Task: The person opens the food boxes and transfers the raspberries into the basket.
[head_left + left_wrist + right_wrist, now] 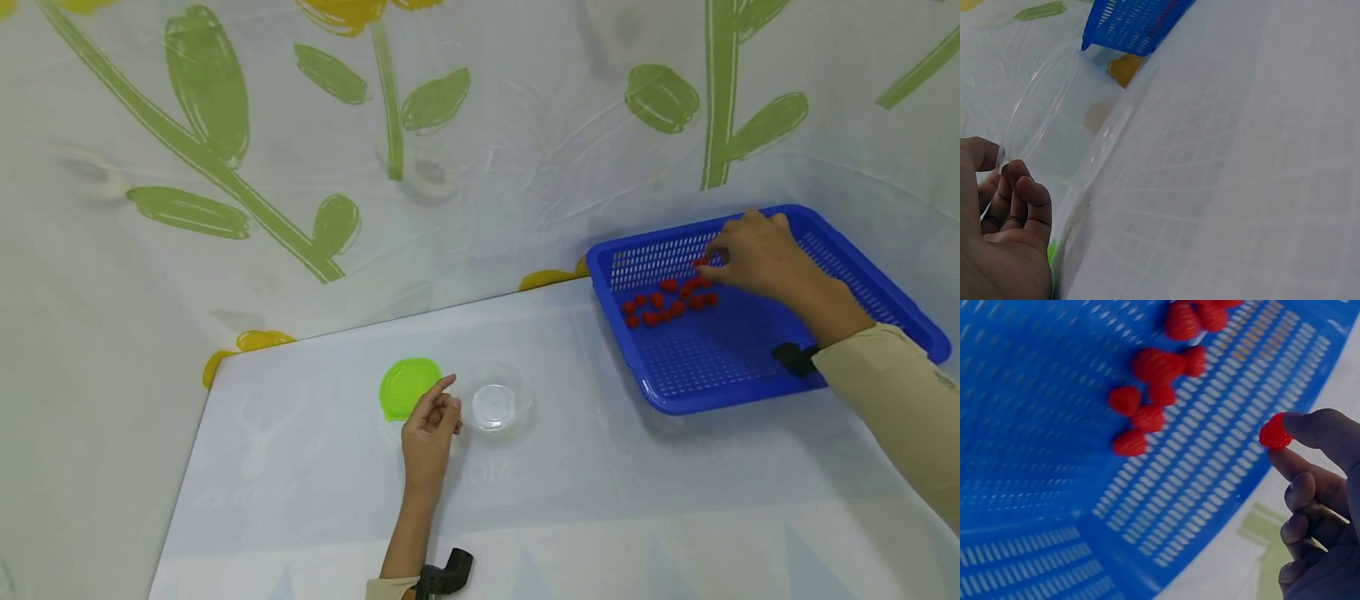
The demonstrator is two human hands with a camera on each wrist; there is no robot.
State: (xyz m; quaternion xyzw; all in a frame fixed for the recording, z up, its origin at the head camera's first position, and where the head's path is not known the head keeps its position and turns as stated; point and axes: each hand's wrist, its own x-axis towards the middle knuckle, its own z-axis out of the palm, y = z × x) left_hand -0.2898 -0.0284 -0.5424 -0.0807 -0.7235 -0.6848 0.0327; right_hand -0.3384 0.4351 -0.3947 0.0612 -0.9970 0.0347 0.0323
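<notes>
My right hand (753,254), in the upper right of the frame, pinches one red berry (1274,432) between thumb and forefinger over the blue basket (885,275), where the other berries (667,302) lie. It looks light, soft and easily squashed, so I'd squeeze its sides only gently. My left hand (429,429) rests loosely curled and empty, between the green lid (401,385) and the clear cup (497,404).

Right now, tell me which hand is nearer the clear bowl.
Left. The left hand rests just beside the clear bowl; the right hand is over the blue basket, pinching a red berry.
</notes>
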